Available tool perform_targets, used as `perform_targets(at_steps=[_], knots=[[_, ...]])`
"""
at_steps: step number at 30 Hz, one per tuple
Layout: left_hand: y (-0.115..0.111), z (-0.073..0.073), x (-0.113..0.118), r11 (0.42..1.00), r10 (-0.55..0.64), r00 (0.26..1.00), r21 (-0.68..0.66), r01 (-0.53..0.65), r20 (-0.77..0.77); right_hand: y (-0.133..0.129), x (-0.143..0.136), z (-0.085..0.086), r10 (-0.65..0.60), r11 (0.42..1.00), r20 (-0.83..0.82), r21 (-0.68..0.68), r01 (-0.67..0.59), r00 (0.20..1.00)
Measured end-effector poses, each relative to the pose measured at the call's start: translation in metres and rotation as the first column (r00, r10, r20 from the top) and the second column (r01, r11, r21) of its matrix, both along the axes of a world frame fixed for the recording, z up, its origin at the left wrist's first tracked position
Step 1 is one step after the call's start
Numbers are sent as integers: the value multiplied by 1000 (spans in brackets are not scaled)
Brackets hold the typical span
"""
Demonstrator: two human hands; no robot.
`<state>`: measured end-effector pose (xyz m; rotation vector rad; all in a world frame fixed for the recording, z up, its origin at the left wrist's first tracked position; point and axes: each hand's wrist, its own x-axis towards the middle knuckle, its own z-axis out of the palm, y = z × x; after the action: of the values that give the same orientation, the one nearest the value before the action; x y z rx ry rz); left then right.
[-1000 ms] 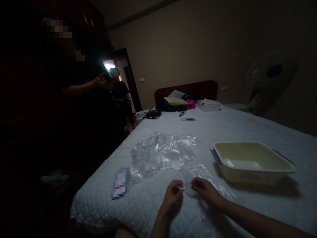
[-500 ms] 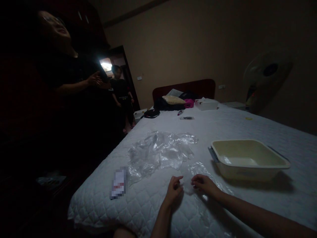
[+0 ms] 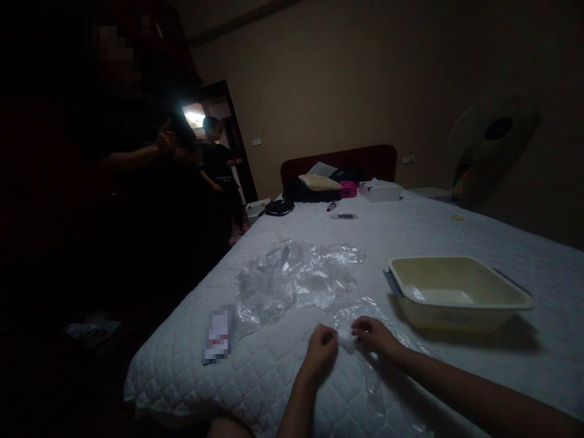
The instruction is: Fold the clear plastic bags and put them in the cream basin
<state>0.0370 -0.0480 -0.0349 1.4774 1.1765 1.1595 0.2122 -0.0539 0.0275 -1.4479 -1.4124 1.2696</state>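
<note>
The head view shows the crumpled clear film point(image 3: 346, 343) on the bed point(image 3: 274, 377) bridging the narrow gap between the fingertips, at roughly three o'clock from the left hand point(image 3: 322, 351) and nine o'clock from the right hand point(image 3: 375, 336), neither clearly nearer. Both hands have thumb and fingers drawn nearly together, seemingly pinching its edge, though dim light blurs the contact. The rest trails roughly from eleven o'clock toward five o'clock, passing beneath the right wrist, its long axis hard to read.

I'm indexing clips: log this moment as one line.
left hand: at clear plastic; right hand: at same plastic; grip: unclear; basin: on bed, right of hands
</note>
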Motion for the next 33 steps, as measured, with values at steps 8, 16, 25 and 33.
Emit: perform_targets(at_steps=[8,16,25,33], knots=[[2,11,2,999,37,991,-25,-40,-127,7,7,-12,-17,998,94,66,11,995],[-1,9,7,997,76,964,20,-73,-256,8,15,-12,-81,993,261,106,54,962],[-7,12,9,997,72,959,43,-63,-274,-9,20,6,-43,900,641,358,-249,766],[-18,19,8,976,90,961,213,-34,-260,-18,9,8,127,866,811,191,-462,571]])
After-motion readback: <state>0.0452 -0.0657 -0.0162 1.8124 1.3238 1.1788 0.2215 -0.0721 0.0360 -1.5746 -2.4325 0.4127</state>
